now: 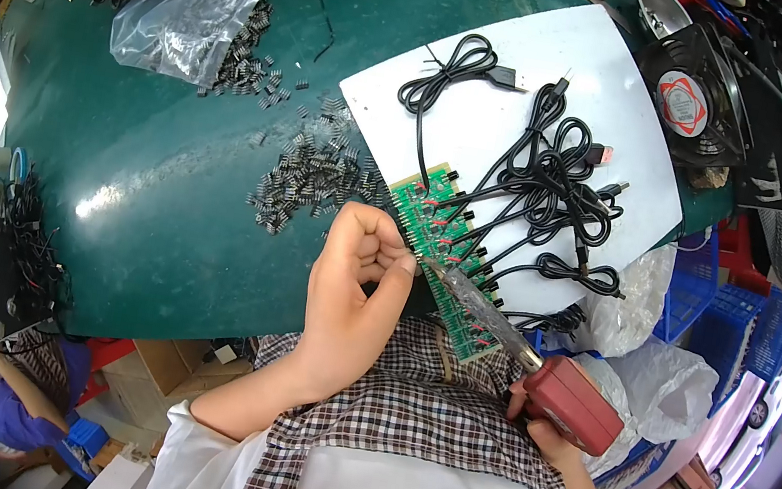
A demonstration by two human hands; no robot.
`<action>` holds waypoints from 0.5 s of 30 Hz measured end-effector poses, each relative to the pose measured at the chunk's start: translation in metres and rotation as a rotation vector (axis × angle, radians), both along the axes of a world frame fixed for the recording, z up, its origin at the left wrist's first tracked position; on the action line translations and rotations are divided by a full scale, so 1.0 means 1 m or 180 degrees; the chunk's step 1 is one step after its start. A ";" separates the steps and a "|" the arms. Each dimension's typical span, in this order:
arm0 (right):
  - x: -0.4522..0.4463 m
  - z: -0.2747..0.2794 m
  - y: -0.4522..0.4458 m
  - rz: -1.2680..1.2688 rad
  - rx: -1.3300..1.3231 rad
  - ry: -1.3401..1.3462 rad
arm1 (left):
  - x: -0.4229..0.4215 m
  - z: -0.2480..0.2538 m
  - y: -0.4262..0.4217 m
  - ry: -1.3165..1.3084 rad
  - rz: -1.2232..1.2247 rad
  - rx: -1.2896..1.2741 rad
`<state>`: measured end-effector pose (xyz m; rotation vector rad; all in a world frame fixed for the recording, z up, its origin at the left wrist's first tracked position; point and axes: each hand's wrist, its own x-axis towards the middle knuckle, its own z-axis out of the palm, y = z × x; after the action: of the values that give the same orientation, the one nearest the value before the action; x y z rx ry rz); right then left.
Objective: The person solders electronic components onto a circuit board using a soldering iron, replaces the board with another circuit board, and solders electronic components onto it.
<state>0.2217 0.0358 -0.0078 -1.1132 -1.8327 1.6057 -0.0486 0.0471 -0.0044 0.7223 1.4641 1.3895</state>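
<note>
A green circuit board panel point(429, 225) lies at a slant over the near edge of a white sheet point(531, 48). Several coiled black USB cables point(563, 174) run from its right side. My left hand point(357, 285) is at the board's left edge, thumb and fingers pinched together; whatever they hold is too small to make out. In my right hand point(549, 438) is a soldering iron point(579, 406) with a dark red handle. Its long metal shaft crosses the lower part of the board, and the tip meets the board close to my left fingertips.
Loose small black pin connectors point(310, 177) are heaped on the green table point(166, 262), left of the board. Behind them sits a clear plastic bag point(186, 27) with more spilling out. A fan point(691, 97) stands at right, above blue baskets point(732, 331). Another person point(35, 394) is at lower left.
</note>
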 end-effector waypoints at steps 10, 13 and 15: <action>0.008 0.002 -0.005 0.0002 0.0240 -0.0444 | -0.001 0.000 0.000 0.0090 -0.0091 -0.0037; 0.003 0.003 -0.004 -0.0216 0.0048 -0.0221 | -0.001 0.002 0.001 0.0082 -0.0112 -0.0058; 0.006 0.002 -0.006 -0.0243 0.0082 -0.0257 | -0.001 0.001 0.001 0.0091 -0.0111 -0.0049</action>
<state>0.2273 0.0302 -0.0060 -1.2377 -1.8330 1.5101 -0.0499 0.0477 -0.0034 0.7573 1.4762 1.3450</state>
